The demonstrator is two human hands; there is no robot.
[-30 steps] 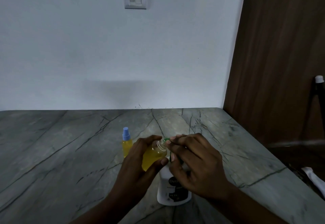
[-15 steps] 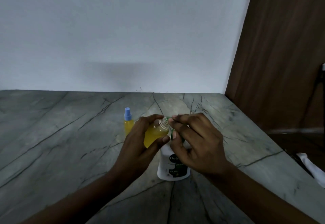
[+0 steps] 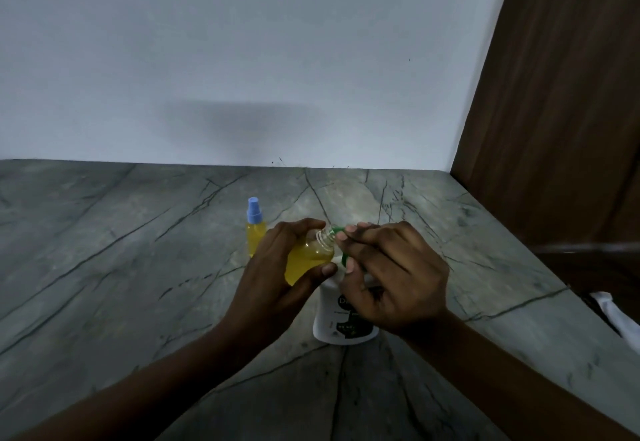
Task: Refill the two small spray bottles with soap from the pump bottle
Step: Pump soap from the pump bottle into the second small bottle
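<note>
Surface: grey veined stone counter (image 3: pixel 121 267) against a white wall (image 3: pixel 242 59); brown wooden door (image 3: pixel 561 111) at right of frame.
Change: hands and bottles sit as they did a second ago. Only the camera has dipped, so the wall switch is gone from the top of frame.
Meaning: my read is the fill of this bottle is mid-run and not finished. The yellow level looks about the same as before.
Left hand: left hand (image 3: pixel 277 278) grips the open spray bottle (image 3: pixel 306 260) just left of centre, lifted off the counter, fingers and thumb wrapped round the body.
Right hand: right hand (image 3: pixel 391 278) is curled over the head of the pump bottle (image 3: pixel 337 326), fingertips on the green nozzle (image 3: pixel 335 231). Whether it is pressing down right now, can't tell in this dim view.
Pointing: open bottle's neck points to upper right of frame and meets the nozzle tip; base points to lower left.
Long axis: tilted, running lower left to upper right, well off upright.
Pump bottle: white, upright on the counter at centre, below both hands.
Other bottle: capped spray bottle (image 3: pixel 255 229), blue top, stands upright just behind the left hand and holds yellow liquid.
Cap: the open bottle's spray top is not visible.
</note>
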